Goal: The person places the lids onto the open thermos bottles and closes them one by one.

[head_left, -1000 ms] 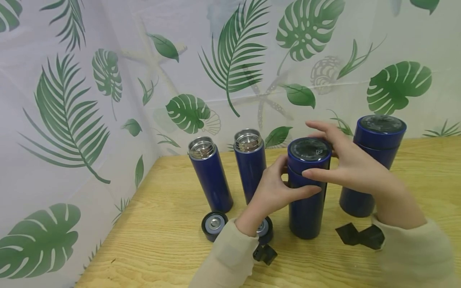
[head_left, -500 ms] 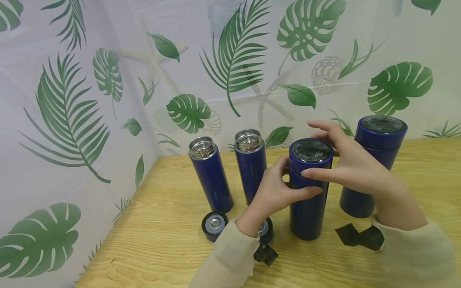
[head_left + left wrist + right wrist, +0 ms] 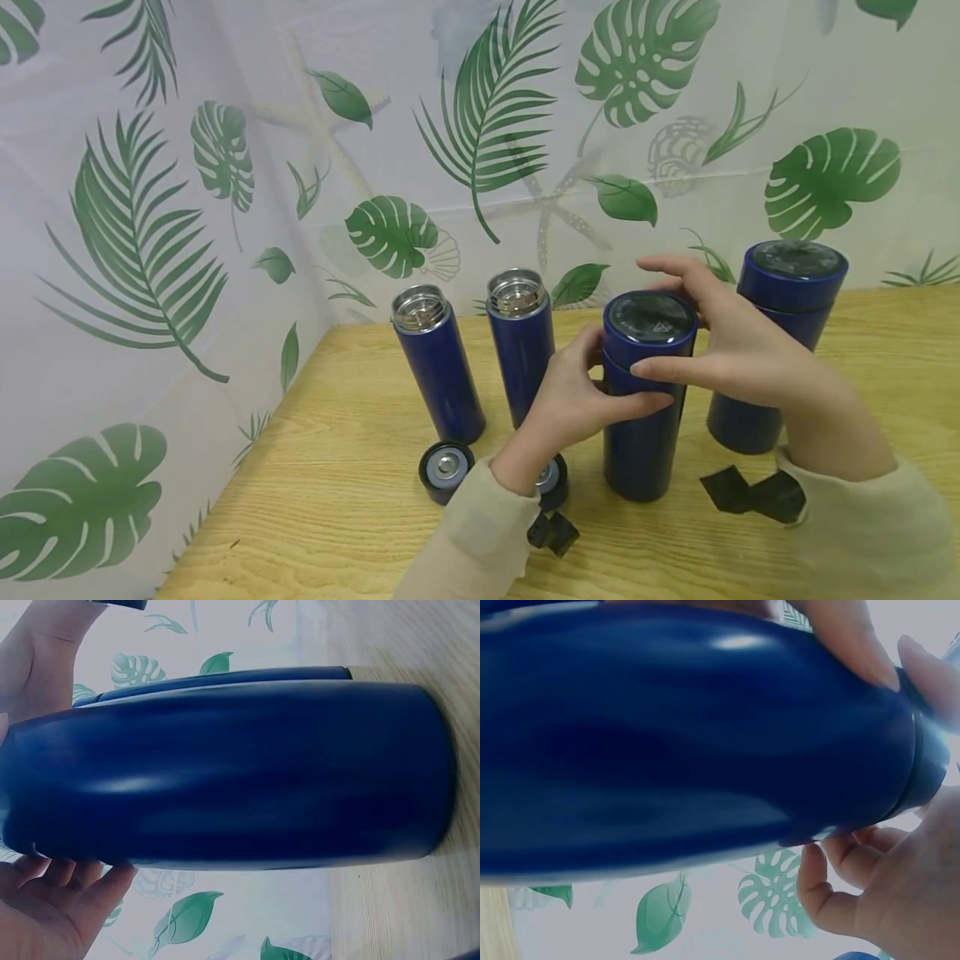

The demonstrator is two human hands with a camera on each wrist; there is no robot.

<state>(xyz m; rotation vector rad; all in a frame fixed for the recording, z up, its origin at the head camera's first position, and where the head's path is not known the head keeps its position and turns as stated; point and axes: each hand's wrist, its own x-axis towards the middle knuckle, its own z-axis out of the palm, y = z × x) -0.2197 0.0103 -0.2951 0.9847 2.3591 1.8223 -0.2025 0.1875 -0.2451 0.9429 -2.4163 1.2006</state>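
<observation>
Both hands are on an upright dark blue vacuum flask (image 3: 639,458) with a black glossy top on its lid (image 3: 651,319). My left hand (image 3: 573,396) grips the flask's body just below the lid seam, the thumb across the front. My right hand (image 3: 750,346) holds the lid, thumb at the seam in front and fingers round the far side. In the left wrist view, the left hand's fingers (image 3: 82,892) curl along the flask's side. The right wrist view has the right hand's fingers (image 3: 855,859) bent beside the lid end.
Two uncapped blue flasks, a left one (image 3: 442,375) and a nearer-middle one (image 3: 521,358), stand behind. A lidded flask (image 3: 742,421) stands right. A removed lid (image 3: 447,471) and another lid (image 3: 553,483), partly behind the sleeve, lie upturned on the wooden table (image 3: 337,517). Black pieces (image 3: 727,489) show by the sleeves.
The held flask has shifted slightly right and nearer. The mark on its lid top has moved a little round toward the front. Both hands keep their hold.
</observation>
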